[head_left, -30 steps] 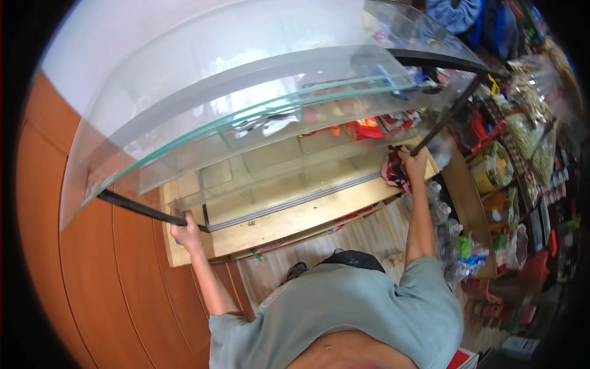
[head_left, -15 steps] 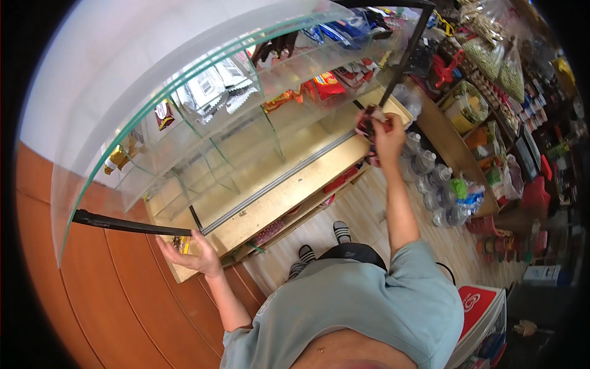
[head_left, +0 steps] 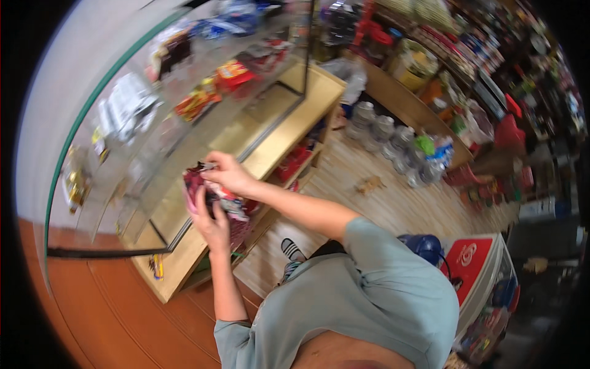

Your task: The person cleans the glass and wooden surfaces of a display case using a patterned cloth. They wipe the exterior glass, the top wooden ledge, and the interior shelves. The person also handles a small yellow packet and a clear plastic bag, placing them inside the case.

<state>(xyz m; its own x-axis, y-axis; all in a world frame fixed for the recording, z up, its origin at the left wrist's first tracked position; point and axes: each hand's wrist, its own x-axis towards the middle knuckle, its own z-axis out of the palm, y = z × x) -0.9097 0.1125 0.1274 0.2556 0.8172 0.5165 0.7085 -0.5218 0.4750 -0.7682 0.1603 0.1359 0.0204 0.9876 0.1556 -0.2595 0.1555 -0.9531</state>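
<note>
My left hand (head_left: pixel 212 221) and my right hand (head_left: pixel 230 178) both grip a crumpled pink, dark and white bundle (head_left: pixel 192 183), maybe cloth, its exact kind blurred; the right fingers pinch its top, the left ones hold it from below. They are at the front ledge (head_left: pixel 279 135) of a wooden display unit topped by a glass case (head_left: pixel 104 92) with a black frame. Inside the case are several blurred packets: silver-white (head_left: pixel 126 104), red (head_left: pixel 233 75), yellow (head_left: pixel 77 184) and blue (head_left: pixel 227 24).
Orange panels (head_left: pixel 92 307) are at the lower left. To the right are several plastic bottles (head_left: pixel 381 132), a low wooden board (head_left: pixel 405 107), crowded shelves (head_left: pixel 522 74) and a red-and-white freezer (head_left: pixel 467 264). A small tan shape (head_left: pixel 369 184) lies on the floor. A striped sandal (head_left: pixel 292 249) shows below me.
My left hand has left the black frame and risen onto the bundle. My right hand has moved left and down with it from the case's right corner. The view has turned.
</note>
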